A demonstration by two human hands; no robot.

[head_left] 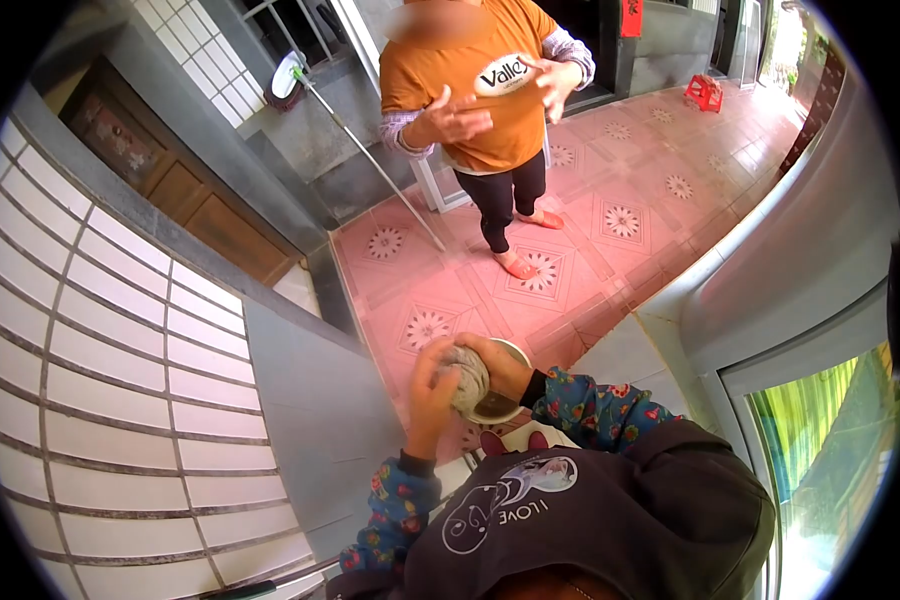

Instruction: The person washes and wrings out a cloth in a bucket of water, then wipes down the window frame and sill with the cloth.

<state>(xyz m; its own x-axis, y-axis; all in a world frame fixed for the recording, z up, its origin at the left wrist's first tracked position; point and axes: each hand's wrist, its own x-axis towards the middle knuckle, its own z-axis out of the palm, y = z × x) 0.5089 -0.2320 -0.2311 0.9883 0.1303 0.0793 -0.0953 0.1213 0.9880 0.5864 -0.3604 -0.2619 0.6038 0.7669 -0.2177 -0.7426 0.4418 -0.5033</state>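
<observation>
A wadded grey cloth (466, 384) is bunched between my two hands. My left hand (432, 397) wraps its left side, fingers curled over the top. On the other side, my right hand (500, 369) presses against the cloth with its fingers closed round it. Directly below is a round bucket with a pale rim (518, 350) and brownish water (494, 406) inside. My hands and the cloth cover much of its opening, so its depth is hidden.
A person in an orange shirt (510, 110) stands ahead on the pink tiled floor (610, 250), both hands raised. A long-handled mop (370, 155) leans against the wall behind. A white-tiled wall (120, 350) runs along my left; a window (820, 430) is at right. A red stool (704, 92) stands farther off.
</observation>
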